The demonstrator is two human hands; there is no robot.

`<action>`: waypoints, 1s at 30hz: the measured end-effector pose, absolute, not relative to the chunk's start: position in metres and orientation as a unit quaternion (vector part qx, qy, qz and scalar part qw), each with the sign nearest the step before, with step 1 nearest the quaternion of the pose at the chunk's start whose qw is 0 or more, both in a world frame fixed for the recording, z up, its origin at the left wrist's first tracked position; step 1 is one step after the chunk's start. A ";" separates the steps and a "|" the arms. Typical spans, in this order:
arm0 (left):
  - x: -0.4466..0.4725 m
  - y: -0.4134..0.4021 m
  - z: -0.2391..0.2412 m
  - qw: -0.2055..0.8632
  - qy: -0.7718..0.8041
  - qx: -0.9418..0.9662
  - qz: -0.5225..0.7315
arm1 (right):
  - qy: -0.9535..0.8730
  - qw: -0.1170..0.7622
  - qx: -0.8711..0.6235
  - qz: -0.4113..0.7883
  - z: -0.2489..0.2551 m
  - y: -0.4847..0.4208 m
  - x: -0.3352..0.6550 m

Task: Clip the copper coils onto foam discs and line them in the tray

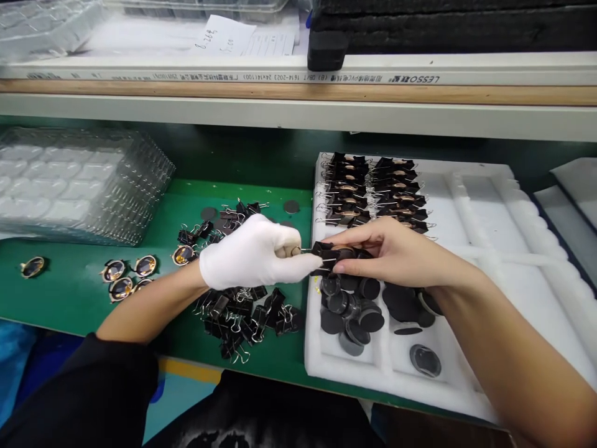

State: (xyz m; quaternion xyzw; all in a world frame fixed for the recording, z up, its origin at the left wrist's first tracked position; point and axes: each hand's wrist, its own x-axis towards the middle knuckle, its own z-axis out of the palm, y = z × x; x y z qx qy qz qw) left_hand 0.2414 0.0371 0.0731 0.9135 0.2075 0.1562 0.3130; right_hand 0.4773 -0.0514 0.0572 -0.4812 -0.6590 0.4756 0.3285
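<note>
My left hand [254,254] wears a white glove and is closed, pinching the wire handles of a black binder clip [323,254]. My bare right hand [392,251] is closed on a small round dark part [346,254] that the clip's jaws meet. Both hands hover over the left edge of a white foam tray [471,205]. Below them, loose black discs [354,311] lie in the tray's near pockets. Rows of clipped parts [373,193] fill the tray's far left pockets. A heap of loose binder clips [247,314] lies on the green mat under my left wrist.
Several round gold-rimmed parts [125,274] lie on the green mat [74,292] at left. A stack of clear plastic blister trays [79,183] stands behind them. A shelf [298,93] with papers and black foam runs overhead. More white foam trays [573,193] sit at far right.
</note>
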 end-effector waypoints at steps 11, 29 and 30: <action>0.238 0.044 0.071 0.242 0.241 0.930 0.135 | -0.723 0.342 -0.552 0.235 0.060 -0.058 0.477; 0.282 0.039 0.094 0.434 0.260 0.861 0.056 | -0.496 0.483 -0.578 0.433 0.057 -0.088 0.501; 0.291 0.038 0.095 0.419 0.243 0.873 0.049 | -0.476 0.489 -0.585 0.439 0.054 -0.091 0.502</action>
